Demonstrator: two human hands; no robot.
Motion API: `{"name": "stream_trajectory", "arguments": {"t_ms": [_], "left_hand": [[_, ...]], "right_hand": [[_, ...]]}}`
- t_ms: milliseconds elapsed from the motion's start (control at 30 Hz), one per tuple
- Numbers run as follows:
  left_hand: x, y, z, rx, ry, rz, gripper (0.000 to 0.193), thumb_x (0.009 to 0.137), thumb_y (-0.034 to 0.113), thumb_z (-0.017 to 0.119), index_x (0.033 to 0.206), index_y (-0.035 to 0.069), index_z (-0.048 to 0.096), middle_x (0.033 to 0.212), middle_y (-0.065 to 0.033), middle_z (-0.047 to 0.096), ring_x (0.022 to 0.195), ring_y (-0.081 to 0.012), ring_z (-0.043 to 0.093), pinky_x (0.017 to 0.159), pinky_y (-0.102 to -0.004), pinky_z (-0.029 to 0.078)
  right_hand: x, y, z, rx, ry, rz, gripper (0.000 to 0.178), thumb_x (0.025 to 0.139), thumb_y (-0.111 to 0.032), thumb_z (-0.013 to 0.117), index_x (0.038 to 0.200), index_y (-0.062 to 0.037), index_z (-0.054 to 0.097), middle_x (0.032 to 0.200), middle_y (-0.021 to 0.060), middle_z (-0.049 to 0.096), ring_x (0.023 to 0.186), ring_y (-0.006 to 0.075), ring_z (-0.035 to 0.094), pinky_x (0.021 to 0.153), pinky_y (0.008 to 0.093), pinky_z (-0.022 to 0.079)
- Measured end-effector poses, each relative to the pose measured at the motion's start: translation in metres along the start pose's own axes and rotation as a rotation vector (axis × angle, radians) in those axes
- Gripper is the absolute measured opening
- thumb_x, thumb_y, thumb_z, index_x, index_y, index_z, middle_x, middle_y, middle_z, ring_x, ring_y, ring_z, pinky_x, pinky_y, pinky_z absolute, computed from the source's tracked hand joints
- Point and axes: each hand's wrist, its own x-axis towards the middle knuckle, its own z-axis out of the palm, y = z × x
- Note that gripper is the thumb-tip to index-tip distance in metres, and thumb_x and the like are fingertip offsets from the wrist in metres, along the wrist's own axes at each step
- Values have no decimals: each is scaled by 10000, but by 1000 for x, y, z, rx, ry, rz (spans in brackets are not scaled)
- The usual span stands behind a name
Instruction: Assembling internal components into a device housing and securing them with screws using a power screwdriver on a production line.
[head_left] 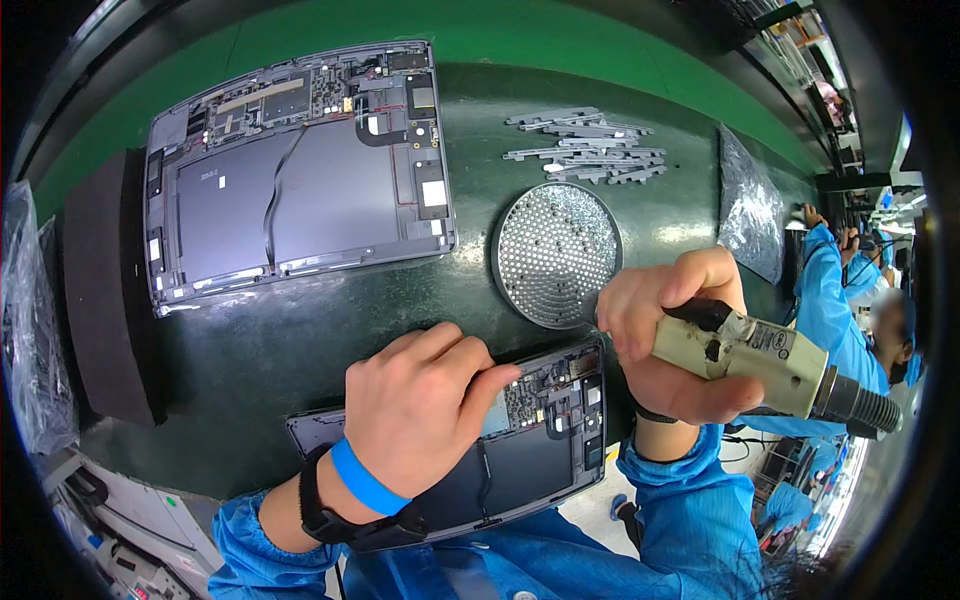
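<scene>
The left hand (425,395) lies over the left part of the near open device (530,470), its fingers bent and close together and its thumb reaching right over the circuit board; whether the fingertips pinch anything, I cannot tell. A blue wristband (362,478) and a black strap (315,505) circle that wrist. The right hand (650,300) is wrapped round a beige power screwdriver (765,355), gripping it above the right end of the near device, with the cable end pointing right. The fingers hide most of the working end, so I cannot tell whether it touches the round tray (498,262) just beyond.

The near device lies at the near edge of the dark green table (250,370), its board and dark battery area bare. The round tray, dotted with holes, stands farther off, between the two hands; the pieces in it are too small to tell apart. Beyond it lies a loose pile of grey strips (590,150). On the far left sits a second open device (225,205), with a black foam block (110,290) beside its left edge. A clear plastic bag (750,205) lies far right, near a co-worker in blue (830,290)
</scene>
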Motion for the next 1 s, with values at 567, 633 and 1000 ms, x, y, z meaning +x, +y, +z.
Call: {"name": "stream_trajectory", "arguments": {"t_ms": [567, 633, 1000], "left_hand": [[0, -2, 1, 1, 4, 6, 170, 819, 177, 814, 767, 46, 719, 728, -71, 641, 602, -271, 636, 529, -367, 469], [1, 0, 0, 0, 5, 6, 178, 817, 175, 819, 757, 45, 713, 716, -67, 630, 591, -265, 627, 524, -364, 465], [-2, -3, 2, 14, 21, 19, 183, 814, 179, 822, 747, 53, 707, 702, -59, 611, 584, -257, 613, 522, -365, 461]], "right_hand": [[1, -2, 6, 84, 80, -90, 878, 802, -875, 560, 1077, -55, 408, 615, 5, 521, 495, 149, 491, 524, 322, 430], [3, -11, 4, 91, 75, -230, 844, 822, -854, 562, 1088, -68, 408, 593, -4, 522, 474, 142, 479, 502, 330, 426], [-9, -20, 11, 268, -33, -269, 727, 838, -718, 698, 1070, -99, 396, 547, -16, 543, 390, 120, 496, 384, 253, 423]]}}
